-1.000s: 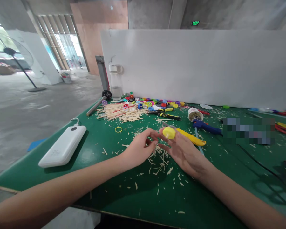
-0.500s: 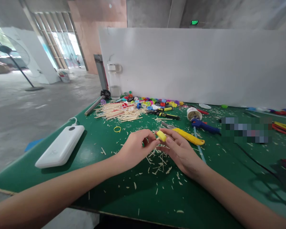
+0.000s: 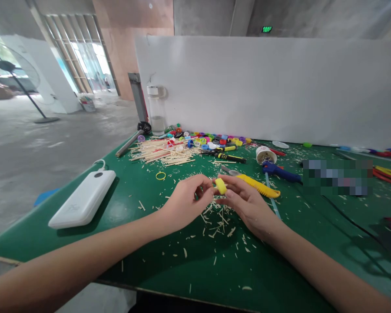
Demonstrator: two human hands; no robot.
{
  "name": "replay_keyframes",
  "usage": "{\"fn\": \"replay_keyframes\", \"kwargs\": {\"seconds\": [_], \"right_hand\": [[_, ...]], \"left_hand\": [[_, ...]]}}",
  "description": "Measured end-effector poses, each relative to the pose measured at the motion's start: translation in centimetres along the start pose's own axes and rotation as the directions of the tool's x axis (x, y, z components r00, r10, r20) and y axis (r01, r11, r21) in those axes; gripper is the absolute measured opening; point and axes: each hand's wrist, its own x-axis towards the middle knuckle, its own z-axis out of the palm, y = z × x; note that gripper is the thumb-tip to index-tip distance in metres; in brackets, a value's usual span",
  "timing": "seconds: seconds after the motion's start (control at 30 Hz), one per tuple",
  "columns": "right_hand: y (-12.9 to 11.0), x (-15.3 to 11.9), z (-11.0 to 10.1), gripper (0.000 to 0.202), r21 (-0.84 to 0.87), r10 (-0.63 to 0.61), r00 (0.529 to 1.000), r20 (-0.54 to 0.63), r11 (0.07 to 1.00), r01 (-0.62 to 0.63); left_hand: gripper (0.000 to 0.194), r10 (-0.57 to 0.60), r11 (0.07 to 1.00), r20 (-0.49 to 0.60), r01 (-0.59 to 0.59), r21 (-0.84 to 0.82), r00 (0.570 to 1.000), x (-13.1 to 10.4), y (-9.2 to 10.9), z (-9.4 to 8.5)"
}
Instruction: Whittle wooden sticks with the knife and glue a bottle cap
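Two hands (image 3: pixel 184 201), one held cap (image 3: pixel 220 186), one power bank (image 3: pixel 83 200), one glue gun (image 3: pixel 283 173) and one yellow knife (image 3: pixel 259 186) share one table (image 3: pixel 273 278).

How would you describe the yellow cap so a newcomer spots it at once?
Find the green table and the wood shavings scattered across it. Above the shavings, the left hand and right hand are close together, with the yellow cap between them. Unlike the long yellow cutter and thin yellow ring, both lying on the table, it is stubby and held up.

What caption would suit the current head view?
A yellow cap between the left hand and right hand, above a green table strewn with wood shavings, a yellow-handled knife lying beyond.
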Motion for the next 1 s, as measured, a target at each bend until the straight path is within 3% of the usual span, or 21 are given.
{"fn": "replay_keyframes", "kwargs": {"seconds": [0.2,0.43,0.63,1.0], "right_hand": [[0.26,0.03,-0.25,0.034,0.002,0.002,1.000,0.031,1.000,-0.002],[0.32,0.11,-0.28,0.034,-0.017,-0.003,1.000,0.029,1.000,0.004],[0.27,0.07,-0.19,0.033,-0.012,-0.016,1.000,0.015,1.000,0.016],[0.15,0.02,-0.20,0.032,0.011,-0.020,1.000,0.008,1.000,0.020]], "left_hand": [[0.019,-0.038,0.998,0.051,0.041,-0.047,0.998,0.03,0.17,-0.03],[0.023,-0.026,1.000,0.035,0.026,-0.007,0.999,0.04,0.32,-0.05],[0.015,-0.008,0.995,0.003,0.008,-0.096,1.000,-0.08,0.23,0.09],[0.016,0.024,0.999,0.005,-0.024,-0.029,1.000,-0.06,0.23,-0.01]]}}
